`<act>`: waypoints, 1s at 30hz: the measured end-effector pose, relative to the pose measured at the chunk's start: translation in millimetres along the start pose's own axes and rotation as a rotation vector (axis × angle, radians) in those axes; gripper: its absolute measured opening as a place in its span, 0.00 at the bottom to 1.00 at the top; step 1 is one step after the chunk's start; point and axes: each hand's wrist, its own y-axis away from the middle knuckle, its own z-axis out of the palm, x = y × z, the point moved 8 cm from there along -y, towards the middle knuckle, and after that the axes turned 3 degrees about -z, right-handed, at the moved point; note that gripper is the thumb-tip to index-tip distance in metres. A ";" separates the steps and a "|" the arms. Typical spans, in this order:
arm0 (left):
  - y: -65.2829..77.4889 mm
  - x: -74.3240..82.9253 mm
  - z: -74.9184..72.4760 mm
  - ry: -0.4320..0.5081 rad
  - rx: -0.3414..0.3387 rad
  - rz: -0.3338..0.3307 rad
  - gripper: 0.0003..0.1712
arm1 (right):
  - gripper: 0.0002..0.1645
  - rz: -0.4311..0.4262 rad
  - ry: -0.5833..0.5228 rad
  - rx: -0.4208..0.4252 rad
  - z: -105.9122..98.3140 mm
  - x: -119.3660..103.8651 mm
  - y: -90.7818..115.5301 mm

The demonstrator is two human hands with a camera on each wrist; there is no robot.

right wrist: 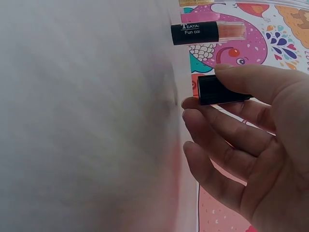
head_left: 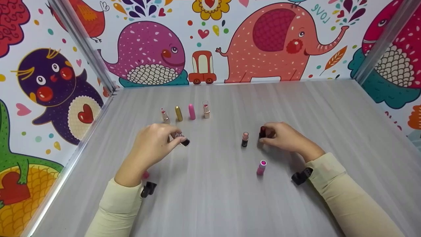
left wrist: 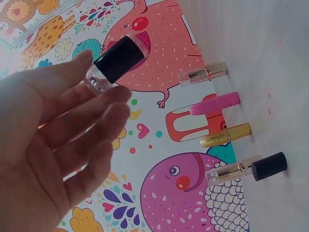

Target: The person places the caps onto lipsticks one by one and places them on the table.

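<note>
My left hand (head_left: 156, 143) is raised over the table's left side. Between thumb and fingers it pinches a small lipstick (left wrist: 118, 60) with a black base and a clear end, tilted in the air. On the right, my right hand (head_left: 283, 136) pinches a dark lipstick (head_left: 262, 132) with a black base and a deep red top. In the right wrist view its black base (right wrist: 217, 90) shows close to the tabletop. Just left of that hand stands a peach lipstick (head_left: 245, 139) with a black base. Nearer the front is a magenta lipstick (head_left: 261, 168).
Behind the left hand, a row holds a rose-gold lipstick (head_left: 164, 116), a gold tube (head_left: 178, 113), a pink tube (head_left: 191, 112) and another gold-based lipstick (head_left: 206, 111). A black-based lipstick (left wrist: 269, 166) stands by the row. Something pink (head_left: 145, 174) shows beside the left wrist. Patterned panels (head_left: 210, 42) border the table.
</note>
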 end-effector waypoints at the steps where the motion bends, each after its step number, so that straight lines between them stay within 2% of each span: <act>1: 0.1 0.4 -0.2 0.001 0.001 0.000 0.09 | 0.09 0.003 0.004 0.006 -1.5 -0.3 0.2; 7: 0.5 4.0 -0.8 0.008 0.010 0.011 0.09 | 0.11 0.020 0.029 0.046 -11.1 -3.9 0.9; 12: 1.8 8.1 -4.0 0.016 0.050 0.049 0.09 | 0.10 0.025 0.067 0.075 -18.0 -8.8 1.2; 20: 2.3 13.0 -6.8 0.020 0.090 0.085 0.10 | 0.12 0.058 0.073 0.076 -25.6 -19.0 4.7; 30: 3.9 22.0 -13.9 0.040 0.154 0.111 0.11 | 0.16 0.015 0.124 0.123 -37.0 -44.8 11.0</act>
